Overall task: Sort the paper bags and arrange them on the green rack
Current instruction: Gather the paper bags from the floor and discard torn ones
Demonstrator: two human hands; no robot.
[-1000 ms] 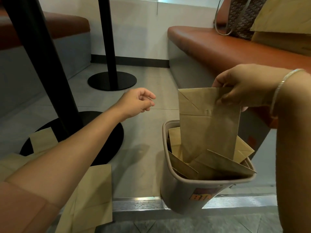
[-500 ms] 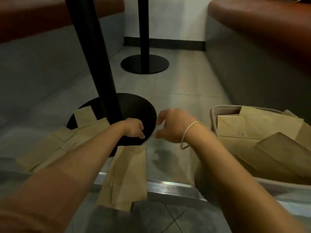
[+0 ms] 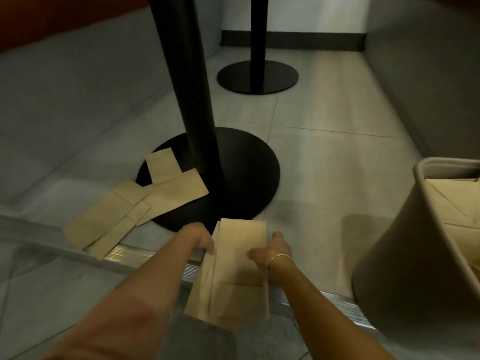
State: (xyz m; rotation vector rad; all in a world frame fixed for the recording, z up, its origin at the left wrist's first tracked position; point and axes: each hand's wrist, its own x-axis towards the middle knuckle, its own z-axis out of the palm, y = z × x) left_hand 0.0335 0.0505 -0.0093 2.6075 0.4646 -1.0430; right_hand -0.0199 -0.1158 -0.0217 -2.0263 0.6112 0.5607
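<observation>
Gripping the bags [image 3: 233, 268] from both sides, the two hands hold a small flat stack that lies on the floor, across the metal strip [image 3: 124, 252]. The left hand [image 3: 204, 240] has its fingers curled over the stack's left edge; the right hand [image 3: 271, 249] pinches the right edge with bent fingers, thumb on top. More bags [image 3: 135, 203] lie spread on the floor to the left, partly on the black base [image 3: 239, 178] of the pole [image 3: 187, 81]. At the right edge stands the bin [image 3: 405, 242] with other bags [image 3: 457, 203] inside. Half a second ago both hands were above the stack, loosely curled and holding nothing; now they have come down and closed on it.
</observation>
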